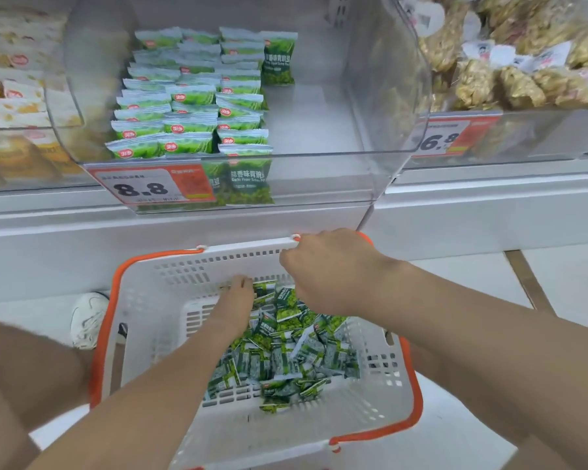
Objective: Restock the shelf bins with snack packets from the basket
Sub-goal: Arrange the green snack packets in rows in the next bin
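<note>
White basket (245, 247) w/ orange handles on floor, holding a heap of green packets (286, 354). L hand (235, 301) reaches in, fingers fairly straight, touching packets by far wall. R hand (326, 266) is curled above heap near far rim; can't tell if it grips any. Clear bin (319, 178) above has rows of the same packets at its left.

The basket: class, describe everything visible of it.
The basket is white plastic with slotted walls and floor, and two orange handles folded down along its rim. It sits low before the shelf base, holding a loose heap of green snack packets. The left hand reaches inside onto the packets; the right hand hovers curled at the far rim.
</note>
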The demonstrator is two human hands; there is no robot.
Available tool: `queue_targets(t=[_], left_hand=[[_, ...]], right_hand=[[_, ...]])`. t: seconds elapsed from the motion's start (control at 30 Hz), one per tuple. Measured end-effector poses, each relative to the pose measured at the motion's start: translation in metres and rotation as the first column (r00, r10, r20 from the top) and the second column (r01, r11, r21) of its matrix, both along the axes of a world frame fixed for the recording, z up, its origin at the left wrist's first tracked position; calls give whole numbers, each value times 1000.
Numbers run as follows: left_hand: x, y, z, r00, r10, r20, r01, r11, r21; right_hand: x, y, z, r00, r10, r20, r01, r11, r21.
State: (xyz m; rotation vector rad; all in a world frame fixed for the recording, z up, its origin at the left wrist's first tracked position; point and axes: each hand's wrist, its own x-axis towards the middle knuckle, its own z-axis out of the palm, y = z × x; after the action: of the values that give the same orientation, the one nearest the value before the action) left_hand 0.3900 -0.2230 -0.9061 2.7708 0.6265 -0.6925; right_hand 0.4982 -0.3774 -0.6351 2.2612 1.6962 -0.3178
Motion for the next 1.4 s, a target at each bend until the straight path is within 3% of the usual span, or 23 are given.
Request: queue_targets(t=[0.27, 0.4, 0.5, 0.63, 0.83, 0.9, 1.0, 1.07, 1.2, 1.4], left_hand=[[-12, 0, 29, 992, 114, 56, -116, 993, 39], [-2, 13, 57, 954, 245, 174, -201, 950, -238], [2, 14, 99, 916, 357, 182, -228, 837, -496], [6, 3, 173, 892, 445, 78, -237, 607, -758], [14, -13, 261, 851, 526, 12, -183, 318, -930], [13, -16, 293, 843, 537, 23, -148, 272, -951], [11, -12, 333, 841, 539, 41, -95, 222, -971], [10, -7, 354, 825, 552, 120, -38, 265, -963], [8, 2, 373, 838, 335, 432, 154, 614, -774], [23, 18, 372, 734, 335, 591, 128, 786, -604]], right_hand=[[0, 2, -4, 998, 51, -30, -52, 997, -65], [0, 4, 7, 995, 67, -68, -73, 992, -98], [-2, 5, 21, 992, 91, -93, -99, 992, -83], [-3, -1, 40, 993, 95, -68, -95, 995, 14], [1, -11, 67, 966, 111, -234, -60, 975, 216], [6, -12, 78, 963, 106, -250, 0, 921, 390], [16, -13, 102, 922, 20, -388, 218, 800, 558], [25, -11, 111, 888, -61, -455, 352, 725, 592], [38, -2, 111, 702, -99, -706, 595, 626, 504], [47, 23, 111, 505, -26, -863, 764, 478, 433]])
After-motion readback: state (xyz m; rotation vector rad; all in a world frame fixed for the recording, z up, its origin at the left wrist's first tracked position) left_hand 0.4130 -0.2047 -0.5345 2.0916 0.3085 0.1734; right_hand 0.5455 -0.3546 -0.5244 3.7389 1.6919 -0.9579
